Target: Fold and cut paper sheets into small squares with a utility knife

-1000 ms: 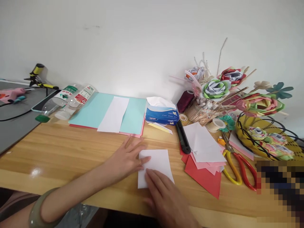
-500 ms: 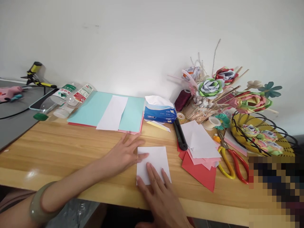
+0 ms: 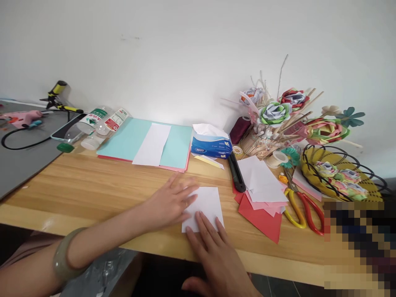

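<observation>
A square sheet of white paper (image 3: 208,199) lies flat near the front of the wooden table. My right hand (image 3: 216,255) rests on its lower part, fingers stretched out and lying flat. Over the sheet's left edge is my left hand (image 3: 170,203), its fingers spread and slightly blurred; whether they touch the paper I cannot tell. A ring is on one finger, and a pale green bangle (image 3: 66,255) circles that forearm. The sheet's lower left part is partly covered by my hands.
Behind lie blue-green sheets (image 3: 123,140) with a white strip (image 3: 153,144), bottles (image 3: 105,132) and a tissue pack (image 3: 210,146). To the right are a cutter (image 3: 236,173), red paper (image 3: 262,218), scissors (image 3: 293,206), paper flowers (image 3: 275,112) and a yellow basket (image 3: 309,165).
My left hand has moved right, further over the white sheet's left edge. My right hand stays flat on the sheet. The whole view has shifted slightly.
</observation>
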Demonstrator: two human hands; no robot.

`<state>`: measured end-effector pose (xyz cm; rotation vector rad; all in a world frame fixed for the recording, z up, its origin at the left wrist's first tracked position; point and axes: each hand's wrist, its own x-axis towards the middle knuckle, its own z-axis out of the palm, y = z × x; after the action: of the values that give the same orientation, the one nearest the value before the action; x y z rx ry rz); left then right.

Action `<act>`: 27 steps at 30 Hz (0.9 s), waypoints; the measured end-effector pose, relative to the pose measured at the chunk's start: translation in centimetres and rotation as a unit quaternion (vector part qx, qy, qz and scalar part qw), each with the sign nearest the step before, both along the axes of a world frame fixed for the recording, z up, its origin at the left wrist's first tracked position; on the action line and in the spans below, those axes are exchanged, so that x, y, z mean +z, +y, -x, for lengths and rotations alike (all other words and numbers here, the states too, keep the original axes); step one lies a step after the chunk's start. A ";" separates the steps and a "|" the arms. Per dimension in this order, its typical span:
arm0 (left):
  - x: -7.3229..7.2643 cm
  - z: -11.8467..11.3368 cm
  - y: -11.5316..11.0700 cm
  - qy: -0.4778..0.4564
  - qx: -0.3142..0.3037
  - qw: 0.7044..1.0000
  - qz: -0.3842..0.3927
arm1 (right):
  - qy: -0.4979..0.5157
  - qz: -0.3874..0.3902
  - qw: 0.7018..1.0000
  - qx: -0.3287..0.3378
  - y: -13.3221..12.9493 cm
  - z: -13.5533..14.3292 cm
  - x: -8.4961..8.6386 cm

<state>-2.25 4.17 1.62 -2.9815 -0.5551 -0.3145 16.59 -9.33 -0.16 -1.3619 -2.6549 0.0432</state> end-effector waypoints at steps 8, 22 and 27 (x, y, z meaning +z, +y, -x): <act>-0.4 -0.2 -1.4 0.018 -0.004 0.999 -0.050 | -0.040 -0.090 0.995 -0.025 -1.2 -0.2 -0.4; -1.2 1.6 -5.0 0.028 -0.065 0.997 -0.024 | -0.036 -0.165 0.979 -0.112 -3.0 -3.2 0.1; -0.4 5.4 -4.7 -0.001 -0.052 0.998 0.033 | -0.005 -0.116 0.988 -0.099 -3.0 -3.5 -0.5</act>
<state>-7.69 -0.56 1.17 -3.0799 -0.4183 -0.3147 20.09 -12.37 -0.70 -1.5373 -2.4252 -0.2863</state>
